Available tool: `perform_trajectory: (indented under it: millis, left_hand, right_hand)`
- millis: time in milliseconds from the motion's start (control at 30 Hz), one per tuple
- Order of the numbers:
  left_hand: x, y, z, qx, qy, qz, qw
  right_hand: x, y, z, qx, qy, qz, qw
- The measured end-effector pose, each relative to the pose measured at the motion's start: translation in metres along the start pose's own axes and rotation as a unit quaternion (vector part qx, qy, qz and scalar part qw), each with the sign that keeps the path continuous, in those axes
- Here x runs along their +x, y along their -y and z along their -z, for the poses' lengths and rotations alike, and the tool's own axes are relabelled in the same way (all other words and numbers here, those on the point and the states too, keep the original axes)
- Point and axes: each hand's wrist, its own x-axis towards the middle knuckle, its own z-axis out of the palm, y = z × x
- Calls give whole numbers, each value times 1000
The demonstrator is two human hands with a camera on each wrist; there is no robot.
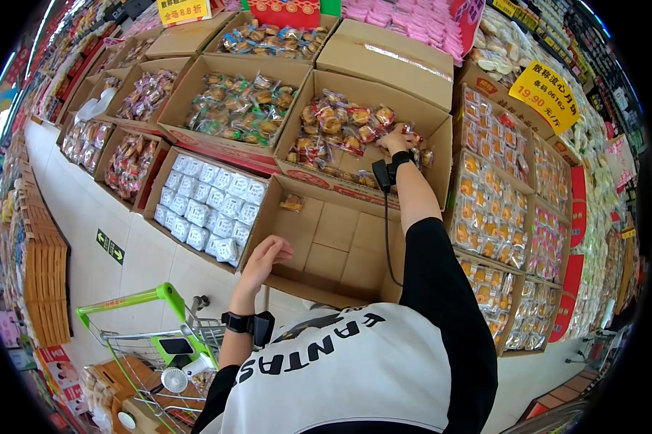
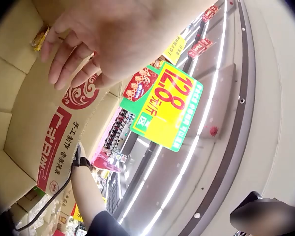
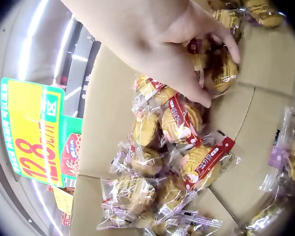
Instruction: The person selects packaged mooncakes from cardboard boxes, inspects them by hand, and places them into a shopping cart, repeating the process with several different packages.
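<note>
In the head view my right hand point(image 1: 398, 139) reaches into a cardboard box point(image 1: 384, 90) of wrapped pastries point(image 1: 331, 119). The right wrist view shows this hand point(image 3: 162, 39) with fingers and thumb curled round a wrapped pastry point(image 3: 225, 76); more pastries with red labels point(image 3: 179, 120) lie below it. My left hand point(image 1: 266, 259) hangs over the left side of a lower box point(image 1: 326, 246), which holds one small packet point(image 1: 292, 202) in its far left corner. In the left wrist view that hand point(image 2: 113, 44) has loosely bent fingers and holds nothing.
A box of white packets point(image 1: 209, 202) stands left of the lower box, and trays of orange pastries point(image 1: 489, 210) stand to the right. A green-handled cart point(image 1: 127, 300) is at lower left. A cable point(image 1: 388, 239) hangs from my right wrist.
</note>
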Motion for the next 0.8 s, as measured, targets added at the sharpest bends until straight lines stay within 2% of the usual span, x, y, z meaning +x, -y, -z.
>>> perform_trajectory:
  millis: [67, 200, 233, 300, 333, 433, 700, 733, 800]
  left_hand:
    - [0, 4, 2, -2, 1, -2, 1000]
    - [-2, 9, 5, -10, -6, -1, 1000]
    - [-3, 9, 5, -11, -9, -3, 1000]
    - [-5, 9, 4, -18, -8, 3, 1000]
    - [-6, 10, 4, -18, -10, 1, 1000]
    - [-7, 13, 3, -39, -9, 6, 999]
    - [-7, 22, 2, 8, -16, 28, 999]
    - [-7, 23, 1, 8, -19, 27, 999]
    - [-7, 25, 0, -4, -8, 31, 999]
  right_hand:
    - [54, -9, -32, 34, 9, -7, 999]
    - [35, -10, -21, 143, 20, 1, 989]
    - [17, -8, -12, 143, 20, 5, 990]
    - [-19, -5, 5, 35, -82, 36, 995]
    - [-23, -6, 10, 74, -49, 42, 995]
    - [-33, -4, 13, 111, -62, 12, 992]
    - [-6, -12, 0, 116, -52, 43, 991]
    - [-4, -12, -4, 130, -90, 40, 987]
    - [-3, -13, -7, 140, -94, 46, 985]
